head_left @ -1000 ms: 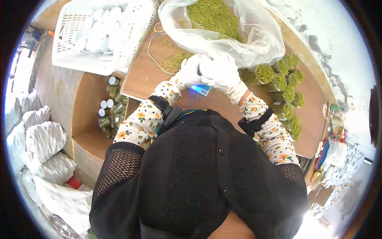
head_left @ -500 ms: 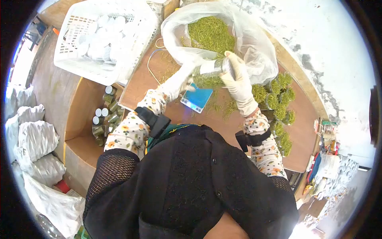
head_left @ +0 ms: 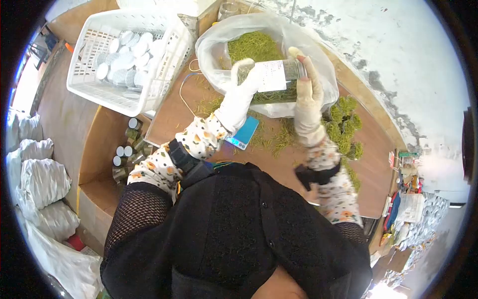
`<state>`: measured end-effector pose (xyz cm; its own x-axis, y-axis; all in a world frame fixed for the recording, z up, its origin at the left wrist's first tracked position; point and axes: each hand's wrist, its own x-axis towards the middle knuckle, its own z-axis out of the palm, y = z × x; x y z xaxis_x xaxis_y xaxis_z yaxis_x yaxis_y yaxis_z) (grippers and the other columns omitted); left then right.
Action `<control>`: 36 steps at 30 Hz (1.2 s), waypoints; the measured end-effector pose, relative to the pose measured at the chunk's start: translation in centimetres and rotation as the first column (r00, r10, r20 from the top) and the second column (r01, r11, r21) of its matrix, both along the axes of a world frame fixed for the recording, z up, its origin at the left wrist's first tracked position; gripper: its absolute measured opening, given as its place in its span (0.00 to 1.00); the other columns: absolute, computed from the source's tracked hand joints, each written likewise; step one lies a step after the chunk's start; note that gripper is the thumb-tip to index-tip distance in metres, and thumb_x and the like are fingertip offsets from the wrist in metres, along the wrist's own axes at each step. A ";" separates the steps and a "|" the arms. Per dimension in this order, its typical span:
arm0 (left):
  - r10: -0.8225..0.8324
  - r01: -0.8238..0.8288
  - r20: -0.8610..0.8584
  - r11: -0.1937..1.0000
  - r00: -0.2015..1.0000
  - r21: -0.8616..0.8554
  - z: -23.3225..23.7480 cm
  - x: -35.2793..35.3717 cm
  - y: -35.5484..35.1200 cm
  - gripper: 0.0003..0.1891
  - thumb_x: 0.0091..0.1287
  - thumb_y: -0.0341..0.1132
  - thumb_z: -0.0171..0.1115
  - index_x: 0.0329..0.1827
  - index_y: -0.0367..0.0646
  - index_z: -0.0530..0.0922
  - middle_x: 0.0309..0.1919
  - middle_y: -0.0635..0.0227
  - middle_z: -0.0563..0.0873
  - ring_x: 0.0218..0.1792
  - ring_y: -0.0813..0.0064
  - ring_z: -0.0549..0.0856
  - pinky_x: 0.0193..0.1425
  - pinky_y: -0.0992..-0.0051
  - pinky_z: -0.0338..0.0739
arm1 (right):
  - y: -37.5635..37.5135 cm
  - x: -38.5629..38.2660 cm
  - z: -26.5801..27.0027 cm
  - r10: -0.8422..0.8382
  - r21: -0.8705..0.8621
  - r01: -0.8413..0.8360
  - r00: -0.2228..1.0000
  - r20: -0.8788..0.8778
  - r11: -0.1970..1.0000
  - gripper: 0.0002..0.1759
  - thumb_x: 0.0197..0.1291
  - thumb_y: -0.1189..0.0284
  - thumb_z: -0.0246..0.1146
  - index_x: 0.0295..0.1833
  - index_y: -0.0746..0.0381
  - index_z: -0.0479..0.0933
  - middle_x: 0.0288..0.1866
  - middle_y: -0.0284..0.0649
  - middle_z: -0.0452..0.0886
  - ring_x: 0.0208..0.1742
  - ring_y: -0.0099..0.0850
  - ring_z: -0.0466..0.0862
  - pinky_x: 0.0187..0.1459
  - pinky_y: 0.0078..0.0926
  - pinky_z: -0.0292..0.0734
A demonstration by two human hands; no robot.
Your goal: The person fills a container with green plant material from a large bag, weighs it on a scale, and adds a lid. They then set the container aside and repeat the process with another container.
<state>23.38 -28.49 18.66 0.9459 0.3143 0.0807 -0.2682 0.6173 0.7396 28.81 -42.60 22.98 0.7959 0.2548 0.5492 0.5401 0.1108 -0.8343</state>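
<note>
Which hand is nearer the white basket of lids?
Left. The left hand holds the jar at the end nearer the basket, to the basket's right; the right hand, at the jar's other end, is farther right.

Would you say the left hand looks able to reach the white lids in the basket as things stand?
Probably not just yet: the left hand is holding the jar. Otherwise the way looks free, as the white lids lie in an open-topped basket to that hand's left.

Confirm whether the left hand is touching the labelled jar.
Touching. The head view shows the gloved left hand wrapped around one end of the labelled jar.
</note>
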 end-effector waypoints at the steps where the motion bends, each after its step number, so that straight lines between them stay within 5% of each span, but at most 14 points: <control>1: 0.001 -0.001 -0.001 1.000 1.000 0.025 1.3 -0.3 0.5 0.31 0.70 0.32 0.66 0.73 0.45 0.61 0.56 0.64 0.77 0.56 0.75 0.79 0.60 0.74 0.78 | 0.2 0.1 -1.2 0.089 0.125 -0.068 0.982 -0.167 0.990 0.23 0.74 0.76 0.51 0.73 0.61 0.70 0.71 0.40 0.74 0.63 0.21 0.76 0.61 0.26 0.73; 6: 0.043 -0.055 0.036 0.896 0.998 0.440 -1.0 -1.7 3.7 0.31 0.70 0.34 0.67 0.73 0.44 0.63 0.58 0.63 0.77 0.59 0.75 0.79 0.63 0.70 0.77 | 2.5 -0.6 -5.5 0.240 0.296 -0.146 0.920 -0.311 0.944 0.32 0.75 0.58 0.56 0.76 0.64 0.62 0.72 0.41 0.72 0.67 0.31 0.75 0.69 0.32 0.71; 9: 0.060 -0.121 0.106 0.557 0.993 0.822 -1.7 -5.4 8.5 0.37 0.62 0.36 0.74 0.72 0.43 0.65 0.60 0.58 0.75 0.64 0.69 0.74 0.69 0.65 0.71 | 3.1 -2.4 -6.7 0.488 0.360 -0.342 0.720 -0.493 0.868 0.30 0.77 0.60 0.52 0.78 0.63 0.59 0.78 0.42 0.66 0.75 0.34 0.69 0.74 0.34 0.63; 12: 0.006 0.270 -0.271 0.034 0.963 0.962 1.6 -11.5 14.8 0.36 0.56 0.41 0.76 0.68 0.40 0.72 0.61 0.51 0.75 0.64 0.60 0.75 0.71 0.64 0.68 | 1.0 -3.3 -8.7 0.331 0.112 -0.313 0.864 -0.379 0.943 0.30 0.74 0.72 0.56 0.78 0.66 0.59 0.76 0.44 0.68 0.76 0.33 0.66 0.76 0.32 0.58; 14: 0.154 0.472 -0.464 -0.020 0.872 0.881 3.0 -15.4 18.9 0.35 0.54 0.42 0.76 0.66 0.40 0.75 0.59 0.50 0.78 0.61 0.59 0.78 0.69 0.64 0.71 | -1.7 -3.9 -7.1 0.181 0.030 -0.180 0.933 -0.310 0.983 0.30 0.72 0.75 0.56 0.77 0.68 0.60 0.76 0.45 0.67 0.76 0.35 0.66 0.76 0.33 0.57; 15: 0.252 0.560 -0.555 0.060 0.793 0.827 3.7 -16.7 20.2 0.33 0.53 0.46 0.74 0.63 0.45 0.79 0.47 0.47 0.83 0.50 0.53 0.84 0.58 0.61 0.77 | -3.6 -3.5 -6.6 0.030 -0.125 -0.062 0.970 -0.243 0.990 0.30 0.71 0.76 0.57 0.76 0.68 0.61 0.76 0.46 0.68 0.76 0.35 0.67 0.75 0.33 0.58; 17: 0.542 0.561 -0.413 -0.133 0.731 0.817 -0.1 -21.1 25.7 0.38 0.53 0.46 0.74 0.67 0.39 0.76 0.63 0.42 0.77 0.65 0.48 0.76 0.70 0.60 0.70 | -8.3 -1.6 -6.2 -0.264 -0.475 0.264 0.962 0.069 0.839 0.31 0.67 0.77 0.60 0.75 0.68 0.63 0.73 0.45 0.71 0.69 0.34 0.71 0.69 0.30 0.64; 21: 0.671 0.493 -0.270 -0.163 0.690 0.855 -8.5 -25.6 37.0 0.31 0.64 0.40 0.71 0.68 0.36 0.74 0.68 0.46 0.74 0.69 0.52 0.72 0.75 0.61 0.65 | -14.6 -1.2 -6.0 -0.598 -0.223 0.572 0.798 -0.071 0.789 0.29 0.67 0.76 0.62 0.72 0.68 0.67 0.68 0.44 0.75 0.58 0.29 0.75 0.61 0.27 0.71; 22: 0.686 0.376 -0.293 0.030 0.666 0.926 -7.8 -24.1 36.5 0.27 0.68 0.37 0.68 0.67 0.37 0.74 0.67 0.50 0.75 0.70 0.57 0.71 0.75 0.63 0.64 | -14.6 -1.6 -5.3 -0.619 -0.098 0.612 0.762 -0.192 0.785 0.28 0.66 0.76 0.63 0.71 0.68 0.68 0.66 0.44 0.76 0.55 0.27 0.76 0.58 0.26 0.73; 23: 0.647 0.313 -0.238 0.000 0.724 0.950 -8.9 -22.7 38.6 0.26 0.69 0.37 0.67 0.68 0.37 0.74 0.66 0.51 0.75 0.70 0.59 0.71 0.75 0.63 0.64 | -15.3 -1.4 -6.1 -0.663 -0.070 0.663 0.725 -0.187 0.745 0.26 0.65 0.77 0.63 0.68 0.68 0.71 0.61 0.43 0.79 0.53 0.28 0.78 0.54 0.27 0.76; 27: 0.613 0.153 -0.166 0.073 0.772 0.985 -7.9 -15.2 41.8 0.26 0.72 0.36 0.63 0.70 0.36 0.72 0.67 0.50 0.75 0.68 0.61 0.73 0.74 0.63 0.65 | -19.7 -2.6 -10.5 -0.689 -0.485 0.671 0.703 0.176 0.560 0.31 0.59 0.70 0.70 0.66 0.69 0.73 0.57 0.48 0.80 0.53 0.33 0.80 0.55 0.29 0.76; 28: 0.576 0.170 -0.210 0.123 0.790 0.978 -7.8 -13.0 43.3 0.27 0.72 0.38 0.62 0.72 0.36 0.71 0.67 0.50 0.75 0.67 0.61 0.74 0.74 0.64 0.65 | -19.1 -3.2 -10.5 -0.698 -0.551 0.587 0.716 0.011 0.593 0.34 0.57 0.65 0.72 0.66 0.70 0.72 0.56 0.51 0.79 0.55 0.39 0.80 0.57 0.35 0.75; 34: 0.534 0.320 -0.514 0.418 0.671 0.851 -9.1 -3.8 47.8 0.38 0.68 0.52 0.64 0.75 0.38 0.66 0.69 0.50 0.74 0.70 0.60 0.72 0.73 0.65 0.64 | -15.9 -1.5 -10.2 -0.584 -0.761 0.596 0.722 0.371 0.254 0.36 0.53 0.57 0.73 0.62 0.68 0.73 0.63 0.64 0.74 0.67 0.62 0.71 0.68 0.51 0.67; 36: 0.590 0.460 -0.461 0.164 0.663 0.872 -6.9 -3.6 46.0 0.35 0.69 0.48 0.62 0.75 0.40 0.66 0.71 0.52 0.73 0.72 0.59 0.70 0.74 0.64 0.65 | -13.9 -1.6 -8.2 -0.602 -0.776 0.589 0.710 0.364 0.226 0.32 0.53 0.63 0.73 0.60 0.69 0.74 0.64 0.68 0.72 0.68 0.62 0.70 0.70 0.50 0.65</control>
<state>19.81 17.52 11.78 0.8195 0.5458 -0.1748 0.5429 -0.6416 0.5419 27.24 -56.48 14.78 0.9270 -0.0013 0.3750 0.1277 -0.9392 -0.3189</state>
